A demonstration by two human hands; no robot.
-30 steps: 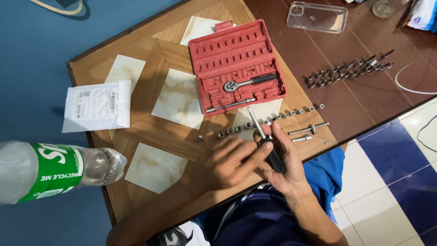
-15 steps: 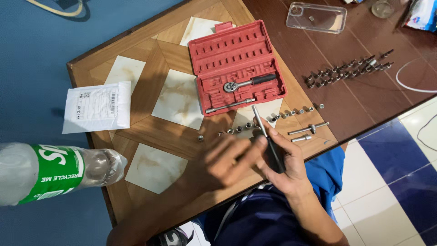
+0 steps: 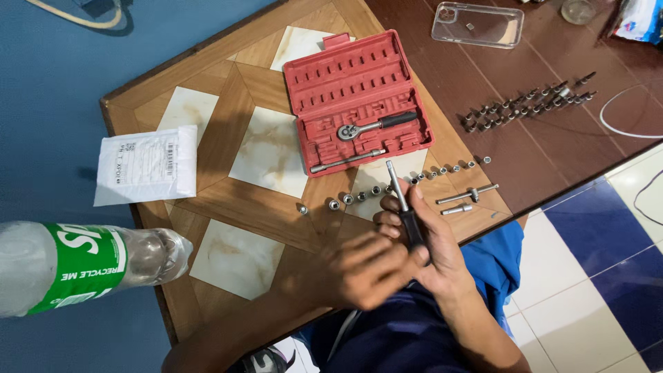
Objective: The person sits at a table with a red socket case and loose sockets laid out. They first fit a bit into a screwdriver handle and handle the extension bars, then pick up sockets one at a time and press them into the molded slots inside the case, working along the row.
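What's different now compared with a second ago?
The left hand has drawn back from the tool's tip toward its black handle. The right hand keeps holding the driver tool, now tilted more upright. The red case, the row of sockets and the bottle stayed put.

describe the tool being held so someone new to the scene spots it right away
Start at the open red tool case on the wooden inlaid table, then drop past the row of small sockets to the table's near edge. There the right hand grips a driver handle, left hand beside it. Unlike the loose bars lying flat nearby, it has a black grip and its steel shaft is lifted off the table.
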